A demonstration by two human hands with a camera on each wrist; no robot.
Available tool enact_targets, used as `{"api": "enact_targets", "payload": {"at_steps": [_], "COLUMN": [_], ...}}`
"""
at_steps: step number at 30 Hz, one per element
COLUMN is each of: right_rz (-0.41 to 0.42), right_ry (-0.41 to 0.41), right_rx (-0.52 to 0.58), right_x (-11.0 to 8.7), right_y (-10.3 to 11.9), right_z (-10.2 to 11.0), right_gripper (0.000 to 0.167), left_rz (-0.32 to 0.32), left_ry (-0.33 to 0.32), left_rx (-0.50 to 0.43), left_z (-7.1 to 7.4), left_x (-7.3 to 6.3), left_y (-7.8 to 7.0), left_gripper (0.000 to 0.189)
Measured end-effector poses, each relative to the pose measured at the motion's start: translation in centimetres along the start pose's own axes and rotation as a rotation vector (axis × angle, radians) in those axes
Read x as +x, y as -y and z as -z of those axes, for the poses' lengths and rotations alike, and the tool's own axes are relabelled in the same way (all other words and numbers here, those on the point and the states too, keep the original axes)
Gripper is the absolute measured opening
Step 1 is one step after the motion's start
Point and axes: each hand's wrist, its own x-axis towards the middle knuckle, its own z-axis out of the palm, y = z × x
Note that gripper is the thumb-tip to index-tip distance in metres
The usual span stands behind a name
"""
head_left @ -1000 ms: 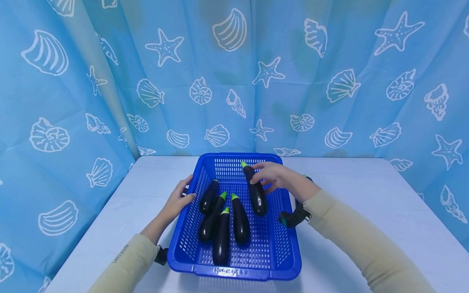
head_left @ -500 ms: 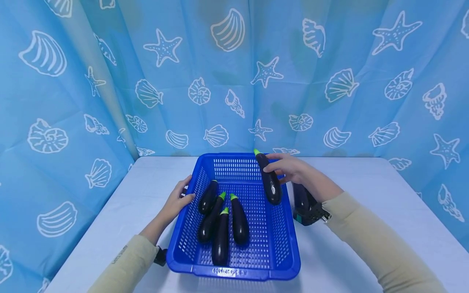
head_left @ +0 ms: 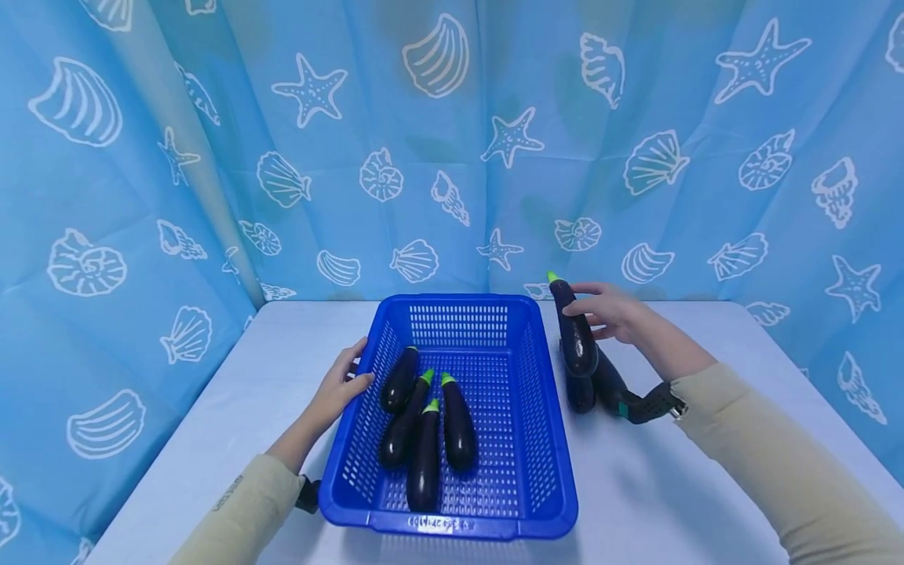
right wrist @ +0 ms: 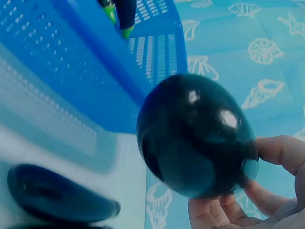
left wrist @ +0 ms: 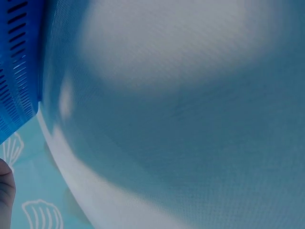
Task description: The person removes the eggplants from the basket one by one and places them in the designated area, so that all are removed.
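My right hand (head_left: 617,314) grips a glossy dark eggplant (head_left: 574,333) by its upper part, green stem end up, just outside the basket's right side. The right wrist view shows the rounded bottom of this eggplant (right wrist: 190,138) close up, with thumb and fingers around its far end. Below it, two eggplants lie on the table, one partly hidden by the held eggplant (head_left: 581,394), the other beside it (head_left: 609,377). At the blue basket's (head_left: 452,524) left rim, my left hand (head_left: 337,390) holds on, thumb over the edge. Several eggplants (head_left: 424,463) lie in the basket's left half.
A white-covered table (head_left: 692,447) carries the basket. Behind and at the sides hangs a blue curtain (head_left: 424,133) with shell and starfish prints. In the left wrist view, the basket wall (left wrist: 19,71) stands at the left edge, above the tablecloth (left wrist: 167,133).
My right hand has lifted the eggplant from inside the basket, over its right rim, to above the eggplants on the table. The left hand stays at the left rim.
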Motion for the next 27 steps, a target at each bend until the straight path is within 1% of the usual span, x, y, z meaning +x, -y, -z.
{"api": "enact_targets", "payload": {"at_steps": [6,14,22,27], "right_rz": [0.007,-0.015,-0.046,-0.046], "right_ry": [-0.041,-0.068,-0.109,-0.161], "right_rx": [-0.025,-0.054,-0.113,-0.122], "right_x": [-0.3,-0.3,-0.4,0.0], "right_y": [-1.3,-2.8,-3.9,-5.0], "right_z": [1.7,3.6,4.6,4.9], "right_gripper": [0.072,0.074,0.074,0.071], "left_rz": [-0.009,0.008,0.0,0.002], "left_ry": [-0.006,-0.006,-0.007,-0.003], "left_rx": [-0.007,0.001,-0.007,-0.006], "left_z": [0.0,-0.1,-0.1,-0.1], "left_x": [-0.1,0.0,-0.1,-0.1], "left_y": [0.0,-0.1,-0.1,0.0], "left_gripper": [0.065,0.066,0.067,0.066]}}
